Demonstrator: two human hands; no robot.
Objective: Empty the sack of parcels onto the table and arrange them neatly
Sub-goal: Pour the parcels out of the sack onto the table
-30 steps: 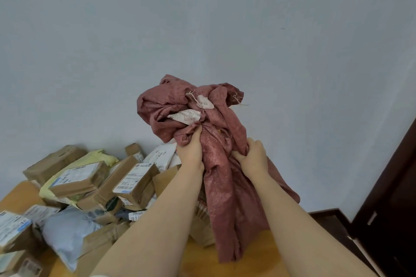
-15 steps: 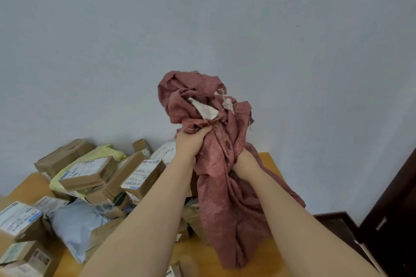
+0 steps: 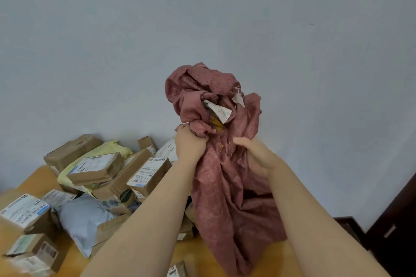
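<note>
I hold a crumpled pink-red woven sack (image 3: 227, 186) up in front of me above the wooden table (image 3: 36, 177). My left hand (image 3: 190, 145) grips a bunched fold of it near the top. My right hand (image 3: 256, 155) clutches the cloth lower on the right side. A torn white label (image 3: 217, 110) shows among the folds at the top. Parcels lie heaped on the table at the left: brown cardboard boxes (image 3: 148, 174) with white shipping labels, a yellow mailer bag (image 3: 105, 150) and a grey-blue mailer bag (image 3: 83, 216).
A plain pale wall fills the background. A dark wooden door (image 3: 398, 227) stands at the lower right, beyond the table's right end. More small labelled boxes (image 3: 24, 211) sit at the table's near-left edge, and one small parcel (image 3: 176, 271) lies close below my arms.
The sack has shifted to the right and its top folds have turned. My right hand has moved from behind the cloth to grip its right side in plain view.
</note>
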